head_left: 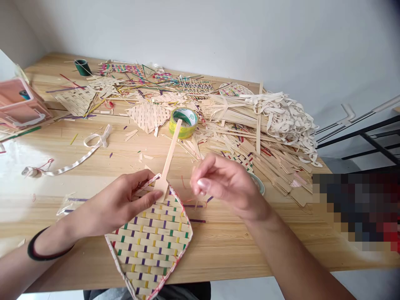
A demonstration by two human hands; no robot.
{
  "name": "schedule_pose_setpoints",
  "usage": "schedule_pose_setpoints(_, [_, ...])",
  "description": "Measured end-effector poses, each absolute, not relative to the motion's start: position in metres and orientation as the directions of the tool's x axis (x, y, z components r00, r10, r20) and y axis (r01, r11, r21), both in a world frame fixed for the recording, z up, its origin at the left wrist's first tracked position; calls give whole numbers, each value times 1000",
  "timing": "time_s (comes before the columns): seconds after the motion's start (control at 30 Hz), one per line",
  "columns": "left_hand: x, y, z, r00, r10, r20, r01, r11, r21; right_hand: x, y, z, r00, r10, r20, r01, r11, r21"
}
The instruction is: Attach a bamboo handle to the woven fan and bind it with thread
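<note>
My left hand [125, 202] grips the upper corner of a woven bamboo fan [156, 246], its thumb pressing the broad end of a flat wooden handle [170, 160] against the weave. Purple, yellow and green strips run through the pale fan, and white edging with red thread binds its rim. The handle points away from me, its narrow tip overlapping the roll of tape in view. To the right of the fan, my right hand [228, 183] is raised with thumb and fingers pinched together. Whatever it may hold is too small to make out; thin red thread shows close by.
A roll of clear yellow tape [183, 132] lies beyond the handle. Bamboo strips, woven pieces [150, 116] and a heap of white cloth strips [287, 118] cover the back. A white ribbon [78, 164] and a pink organizer [23, 104] are at left, spare flat handles [281, 183] at right.
</note>
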State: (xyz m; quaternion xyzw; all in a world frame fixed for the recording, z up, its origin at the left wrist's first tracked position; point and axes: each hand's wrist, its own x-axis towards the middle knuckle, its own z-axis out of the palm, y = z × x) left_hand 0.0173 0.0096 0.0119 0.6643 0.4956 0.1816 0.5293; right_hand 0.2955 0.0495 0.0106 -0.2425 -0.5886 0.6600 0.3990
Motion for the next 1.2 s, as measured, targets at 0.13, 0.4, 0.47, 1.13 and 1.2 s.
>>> schedule_pose_setpoints(0.13, [18,9,16,493,818,-296,463,42,885,289,42,13,-544,829,127,-182,31,-983])
schedule_pose_setpoints(0.4, [13,14,16,499,793,-350,494,71,866,310,59,23,-321,923,212,-305,111,-946])
schedule_pose_setpoints(0.47, [13,14,16,499,791,-353,499,71,864,314,62,26,-285,934,217,-299,128,-946])
schedule_pose_setpoints(1.13, [8,13,26,624,716,-313,60,355,933,298,51,20,-509,792,338,88,438,-894])
schedule_pose_setpoints(1.2, [3,15,23,619,745,-247,26,296,955,294,48,19,-562,765,314,9,385,-923])
